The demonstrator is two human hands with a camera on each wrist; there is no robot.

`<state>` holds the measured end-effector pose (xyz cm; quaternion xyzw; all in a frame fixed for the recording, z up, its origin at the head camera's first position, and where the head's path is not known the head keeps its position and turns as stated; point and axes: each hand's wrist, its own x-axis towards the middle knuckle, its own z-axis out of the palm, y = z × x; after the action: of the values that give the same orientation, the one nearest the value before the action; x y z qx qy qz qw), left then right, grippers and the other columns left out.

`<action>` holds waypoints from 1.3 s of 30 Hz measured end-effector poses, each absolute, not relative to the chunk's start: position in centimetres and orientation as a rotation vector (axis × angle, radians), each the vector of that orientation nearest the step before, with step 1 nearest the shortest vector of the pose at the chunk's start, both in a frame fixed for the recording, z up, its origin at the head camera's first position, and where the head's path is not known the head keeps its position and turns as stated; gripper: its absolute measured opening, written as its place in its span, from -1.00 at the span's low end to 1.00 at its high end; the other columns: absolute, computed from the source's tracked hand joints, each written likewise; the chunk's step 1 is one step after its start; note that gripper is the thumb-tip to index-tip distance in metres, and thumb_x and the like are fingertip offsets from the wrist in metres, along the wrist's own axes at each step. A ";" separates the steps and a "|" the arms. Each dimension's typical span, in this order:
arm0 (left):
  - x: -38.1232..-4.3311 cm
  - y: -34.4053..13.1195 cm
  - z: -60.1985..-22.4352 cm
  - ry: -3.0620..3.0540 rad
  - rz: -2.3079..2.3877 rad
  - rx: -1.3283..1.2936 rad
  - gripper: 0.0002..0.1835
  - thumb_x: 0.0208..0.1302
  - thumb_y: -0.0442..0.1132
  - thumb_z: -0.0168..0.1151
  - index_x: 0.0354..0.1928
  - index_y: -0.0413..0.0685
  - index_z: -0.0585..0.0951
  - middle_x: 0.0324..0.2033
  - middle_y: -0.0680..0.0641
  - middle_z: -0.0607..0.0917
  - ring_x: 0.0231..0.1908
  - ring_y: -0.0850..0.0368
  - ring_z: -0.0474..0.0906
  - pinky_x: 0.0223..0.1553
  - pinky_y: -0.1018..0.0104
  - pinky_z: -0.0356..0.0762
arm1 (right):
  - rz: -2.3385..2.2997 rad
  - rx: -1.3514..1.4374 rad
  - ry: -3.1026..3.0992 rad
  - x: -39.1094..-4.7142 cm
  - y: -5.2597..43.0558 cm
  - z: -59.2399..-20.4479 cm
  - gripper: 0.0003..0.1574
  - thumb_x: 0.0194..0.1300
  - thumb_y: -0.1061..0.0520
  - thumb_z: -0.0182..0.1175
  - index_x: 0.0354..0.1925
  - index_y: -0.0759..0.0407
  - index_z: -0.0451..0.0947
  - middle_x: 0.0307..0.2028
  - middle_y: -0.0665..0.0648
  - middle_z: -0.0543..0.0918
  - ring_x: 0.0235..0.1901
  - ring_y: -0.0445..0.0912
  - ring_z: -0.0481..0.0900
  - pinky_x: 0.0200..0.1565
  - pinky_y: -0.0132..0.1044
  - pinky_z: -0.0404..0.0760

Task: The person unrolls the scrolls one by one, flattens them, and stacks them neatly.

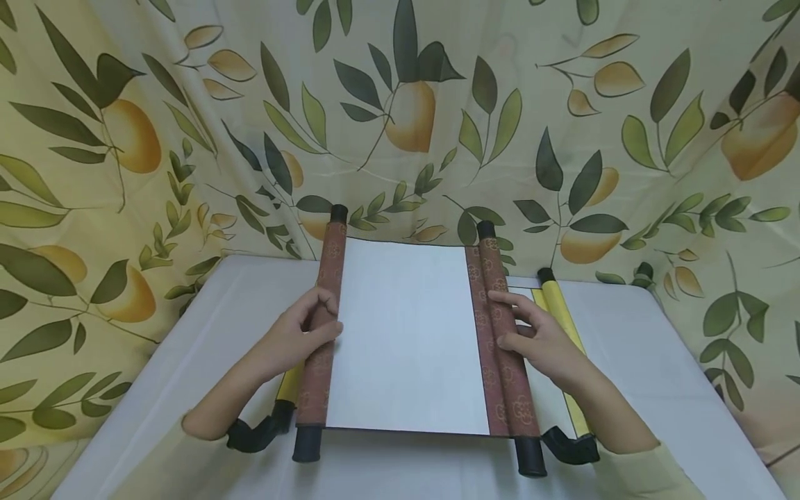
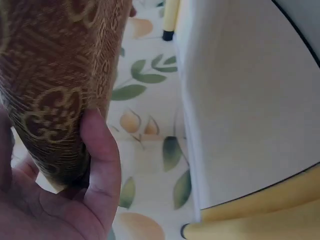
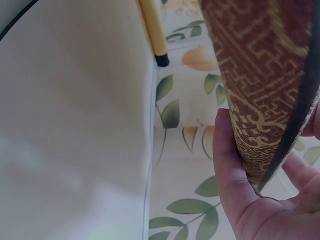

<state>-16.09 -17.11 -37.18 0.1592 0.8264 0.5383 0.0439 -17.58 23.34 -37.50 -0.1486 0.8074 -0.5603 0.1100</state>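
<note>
A scroll with a blank white sheet (image 1: 406, 340) hangs unrolled between my hands, lifted above the table. Its left red-brown brocade roller (image 1: 312, 389) has black end caps, and my left hand (image 1: 296, 340) grips it about mid-length. On the other side, my right hand (image 1: 546, 344) holds the matching right roller (image 1: 509, 361), fingers and thumb around its outer edge. In the left wrist view the thumb presses the patterned roller (image 2: 50, 100). The right wrist view shows the brocade roller (image 3: 260, 100) with a dark edge between thumb and fingers.
Beneath the raised scroll, a second scroll with yellow rollers (image 1: 565, 319) lies open on the white table (image 1: 637, 347), partly hidden. A curtain (image 1: 500, 160) printed with fruit and leaves hangs behind the table. Black wrist straps (image 1: 571, 448) circle both wrists.
</note>
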 end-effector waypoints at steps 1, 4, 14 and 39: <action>-16.2 -17.1 -37.5 2.549 1.626 0.493 -0.80 0.35 -0.26 0.25 -0.09 0.00 0.43 -0.26 -0.15 0.44 -0.30 0.00 0.41 -0.38 0.22 0.46 | -1.641 -0.441 2.378 -17.6 23.4 -37.5 -0.16 0.31 0.33 0.14 0.49 0.06 0.16 0.41 0.38 0.18 0.20 0.36 0.46 -0.06 -0.05 0.67; -16.5 -17.2 -38.1 2.565 1.611 0.498 -0.71 0.28 -0.28 0.33 -0.13 -0.01 0.39 -0.21 -0.15 0.42 -0.25 -0.03 0.42 -0.37 0.19 0.50 | -1.626 -0.449 2.391 -17.6 23.5 -37.6 -0.16 0.31 0.33 0.14 0.49 0.06 0.16 0.42 0.36 0.17 0.22 0.37 0.44 -0.04 -0.03 0.66; -16.6 -17.6 -37.8 2.682 1.389 0.487 -0.74 0.26 -0.31 0.14 -0.02 0.10 0.54 -0.19 -0.12 0.58 -0.33 0.03 0.48 -0.45 0.25 0.52 | -1.603 -0.396 2.405 -17.6 24.0 -37.4 -0.14 0.31 0.32 0.15 0.50 0.03 0.15 0.40 0.37 0.18 0.21 0.37 0.45 -0.06 0.00 0.67; -16.9 -19.0 -37.0 2.781 1.217 0.632 -0.83 0.24 -0.26 0.34 -0.27 0.03 0.49 -0.55 0.05 0.36 -0.56 0.19 0.27 -0.56 0.36 0.24 | -1.576 -0.407 2.419 -17.4 24.7 -36.8 -0.12 0.34 0.30 0.16 0.52 -0.03 0.12 0.43 0.37 0.13 0.23 0.37 0.42 -0.07 -0.04 0.68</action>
<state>-16.89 -18.96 -36.96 0.2038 0.8967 0.3925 0.0206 -17.40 24.71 -36.75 -0.1385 0.8244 -0.5372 0.1127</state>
